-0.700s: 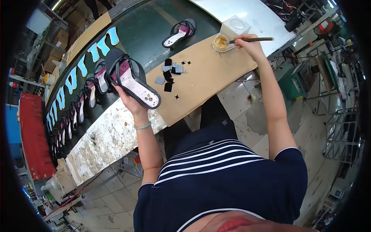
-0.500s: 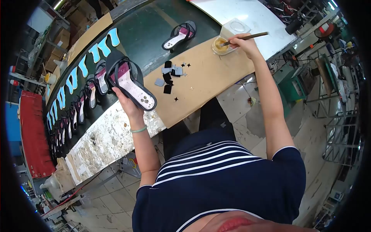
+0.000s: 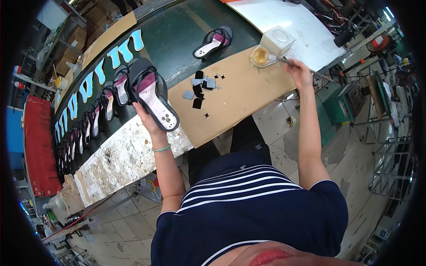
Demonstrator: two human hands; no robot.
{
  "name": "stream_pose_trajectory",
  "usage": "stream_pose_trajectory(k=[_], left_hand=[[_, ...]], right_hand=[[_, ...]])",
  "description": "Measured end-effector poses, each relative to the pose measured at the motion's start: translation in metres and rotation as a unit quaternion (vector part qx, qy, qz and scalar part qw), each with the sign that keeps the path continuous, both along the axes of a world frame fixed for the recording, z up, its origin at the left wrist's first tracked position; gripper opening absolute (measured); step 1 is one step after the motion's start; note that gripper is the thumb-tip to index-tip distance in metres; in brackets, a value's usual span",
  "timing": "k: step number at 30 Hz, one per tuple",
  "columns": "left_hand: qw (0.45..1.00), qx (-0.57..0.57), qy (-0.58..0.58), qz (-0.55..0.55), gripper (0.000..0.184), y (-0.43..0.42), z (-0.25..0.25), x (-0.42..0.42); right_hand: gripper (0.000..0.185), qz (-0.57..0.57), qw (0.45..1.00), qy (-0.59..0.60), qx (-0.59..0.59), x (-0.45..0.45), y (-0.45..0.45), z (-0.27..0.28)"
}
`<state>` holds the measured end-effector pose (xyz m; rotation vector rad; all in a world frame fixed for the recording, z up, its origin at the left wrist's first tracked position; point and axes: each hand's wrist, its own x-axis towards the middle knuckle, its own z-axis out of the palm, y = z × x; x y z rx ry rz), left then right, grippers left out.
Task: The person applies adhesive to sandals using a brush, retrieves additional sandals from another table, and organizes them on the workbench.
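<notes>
My left hand (image 3: 148, 120) grips a black strappy sandal (image 3: 153, 98) with a pale, pink-heeled insole, held above the table's left part. In my right hand (image 3: 301, 73) is a thin brush (image 3: 315, 73), its tip close to the right rim of a small jar of yellowish glue (image 3: 260, 56). The jar stands on the brown cardboard (image 3: 235, 95) beside a clear square container (image 3: 278, 40). Black and grey fabric pieces (image 3: 198, 91) and small black star shapes lie on the cardboard. Another sandal (image 3: 214, 43) rests on the dark green surface behind it.
A row of sandals (image 3: 95, 117) lines the left of the green surface (image 3: 171, 33), with blue-edged white cutouts (image 3: 101, 71) behind them. Red material (image 3: 40, 146) hangs at far left. A white tabletop (image 3: 295, 31) extends at the back right. A person's legs show at the top.
My right hand has moved right, drawing the brush out of the glue jar. My left hand keeps hold of the sandal, and the camera view has shifted slightly.
</notes>
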<state>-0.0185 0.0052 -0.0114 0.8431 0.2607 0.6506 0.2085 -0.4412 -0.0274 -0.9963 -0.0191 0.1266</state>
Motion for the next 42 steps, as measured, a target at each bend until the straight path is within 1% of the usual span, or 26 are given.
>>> stream_pose_trajectory(k=[2, 3, 4, 5, 6, 8, 9, 10, 11, 12, 13, 14, 15, 16, 17, 18, 20, 21, 24, 29, 34, 35, 37, 38, 39, 42], left_hand=[[0.999, 0.020, -0.009, -0.030, 0.059, 0.007, -0.006, -0.001], [1.000, 0.000, 0.004, -0.009, 0.062, 0.001, 0.001, 0.001], [1.000, -0.007, -0.001, -0.030, 0.064, 0.003, -0.001, 0.001], [0.998, -0.018, 0.009, -0.052, 0.066, 0.006, -0.007, 0.004], [0.997, -0.028, 0.020, -0.073, 0.067, 0.010, -0.013, 0.006], [0.988, -0.029, 0.023, -0.149, 0.069, 0.007, -0.012, 0.008], [0.988, -0.055, 0.028, -0.144, 0.073, 0.002, -0.012, 0.013], [0.986, -0.082, 0.030, -0.140, 0.076, -0.005, -0.011, 0.017], [0.981, -0.081, 0.015, -0.175, 0.074, -0.013, -0.004, 0.015], [0.974, -0.083, -0.001, -0.213, 0.072, -0.021, 0.004, 0.014], [0.965, -0.066, -0.015, -0.252, 0.074, -0.025, 0.008, 0.012], [0.970, -0.095, 0.001, -0.225, 0.076, -0.035, 0.018, 0.012], [0.965, -0.088, -0.012, -0.245, 0.076, -0.036, 0.017, 0.012], [0.960, -0.081, -0.023, -0.265, 0.077, -0.037, 0.016, 0.012], [0.964, -0.074, -0.009, -0.255, 0.079, -0.040, 0.016, 0.014], [0.964, -0.074, -0.006, -0.254, 0.079, -0.044, 0.021, 0.014], [0.968, -0.054, 0.000, -0.246, 0.080, -0.051, 0.032, 0.012], [0.967, -0.055, 0.004, -0.247, 0.080, -0.053, 0.034, 0.011], [0.966, -0.060, 0.003, -0.251, 0.079, -0.056, 0.039, 0.008], [0.968, -0.032, -0.011, -0.249, 0.077, -0.053, 0.031, 0.010], [0.971, -0.051, 0.013, -0.233, 0.077, -0.056, 0.036, 0.008], [0.971, -0.051, 0.015, -0.234, 0.077, -0.055, 0.034, 0.008], [0.963, -0.040, -0.018, -0.266, 0.079, -0.051, 0.029, 0.008], [0.963, -0.041, -0.016, -0.266, 0.079, -0.050, 0.028, 0.007], [0.962, -0.039, -0.013, -0.269, 0.079, -0.049, 0.027, 0.007], [0.964, -0.035, -0.007, -0.265, 0.079, -0.050, 0.028, 0.006]], right_hand=[[0.023, 0.083, 0.987, 0.115, -0.071, -0.021, -0.010, -0.041], [0.023, 0.094, 0.986, 0.115, -0.072, -0.038, -0.003, -0.039], [0.023, 0.183, 0.978, 0.099, 0.033, -0.061, 0.008, -0.025], [0.023, 0.267, 0.950, 0.087, 0.138, -0.078, 0.021, -0.009], [0.023, 0.278, 0.945, 0.098, 0.141, -0.089, 0.034, 0.010], [0.024, 0.289, 0.930, 0.011, 0.226, -0.110, 0.063, 0.056], [0.024, 0.296, 0.926, 0.023, 0.234, -0.117, 0.077, 0.073], [0.024, 0.283, 0.940, -0.039, 0.188, -0.122, 0.090, 0.089], [0.024, 0.266, 0.948, -0.102, 0.139, -0.126, 0.103, 0.101], [0.024, 0.270, 0.947, -0.095, 0.142, -0.132, 0.117, 0.110], [0.022, 0.262, 0.952, -0.142, 0.063, -0.136, 0.133, 0.120], [0.020, 0.252, 0.949, -0.188, -0.017, -0.140, 0.147, 0.124], [0.020, 0.254, 0.949, -0.187, -0.017, -0.142, 0.161, 0.123], [0.017, 0.220, 0.942, -0.241, -0.073, -0.143, 0.175, 0.119], [0.014, 0.184, 0.929, -0.293, -0.129, -0.142, 0.186, 0.115], [0.014, 0.184, 0.931, -0.290, -0.128, -0.141, 0.195, 0.111], [0.010, 0.092, 0.896, -0.370, -0.227, -0.136, 0.209, 0.101], [0.010, 0.069, 0.889, -0.393, -0.223, -0.133, 0.215, 0.096], [0.010, 0.049, 0.885, -0.407, -0.220, -0.131, 0.225, 0.091], [0.011, 0.055, 0.878, -0.426, -0.212, -0.127, 0.232, 0.083], [0.012, 0.112, 0.871, -0.420, -0.228, -0.111, 0.229, 0.085], [0.012, 0.125, 0.868, -0.412, -0.248, -0.108, 0.226, 0.088], [0.012, 0.141, 0.864, -0.410, -0.255, -0.100, 0.224, 0.092], [0.012, 0.158, 0.860, -0.408, -0.262, -0.097, 0.224, 0.092], [0.011, 0.182, 0.869, -0.383, -0.254, -0.093, 0.225, 0.092], [0.012, 0.212, 0.874, -0.373, -0.228, -0.087, 0.226, 0.097]])
